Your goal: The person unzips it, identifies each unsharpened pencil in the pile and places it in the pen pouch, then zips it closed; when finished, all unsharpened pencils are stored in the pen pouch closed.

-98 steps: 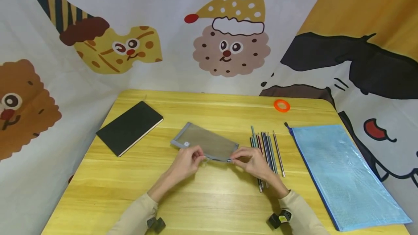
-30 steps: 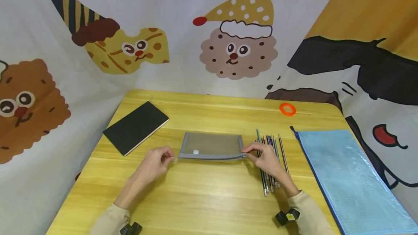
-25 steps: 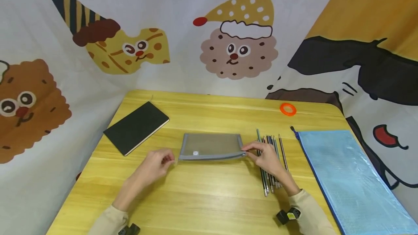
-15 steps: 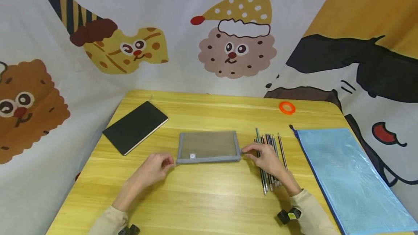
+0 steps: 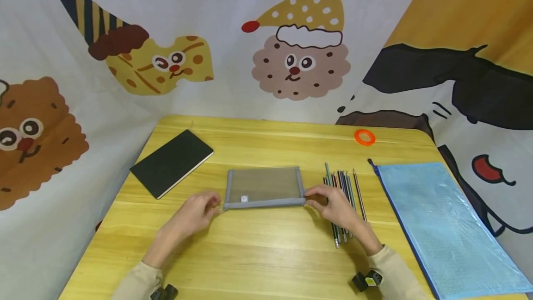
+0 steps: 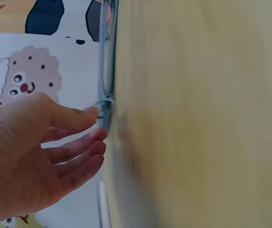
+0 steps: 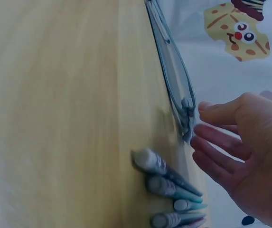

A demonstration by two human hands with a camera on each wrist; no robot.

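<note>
A grey mesh zip pouch (image 5: pixel 266 184) with a small white label lies flat at the middle of the table. Its zipped front edge faces me, and both wrist views show the two sides of its mouth parted. By the left front corner is my left hand (image 5: pixel 195 216); in the left wrist view its thumb and forefinger stand apart around the pouch's corner end (image 6: pixel 106 114), with a small clear ring there. Beside the right front corner is my right hand (image 5: pixel 339 209), fingers loosely bent. In the right wrist view its fingertips are apart from the pouch corner (image 7: pixel 187 118).
Several pencils (image 5: pixel 346 189) lie bunched under and beyond my right hand. A blue zip folder (image 5: pixel 445 226) covers the table's right side. At the left lies a black notebook (image 5: pixel 172 163). An orange ring (image 5: pixel 364 137) sits near the back edge.
The left hand has travelled left along the pouch's front edge to its left corner. The pouch has turned straight and settled flat, shifting slightly left. The right fingers have let go of its right corner.
</note>
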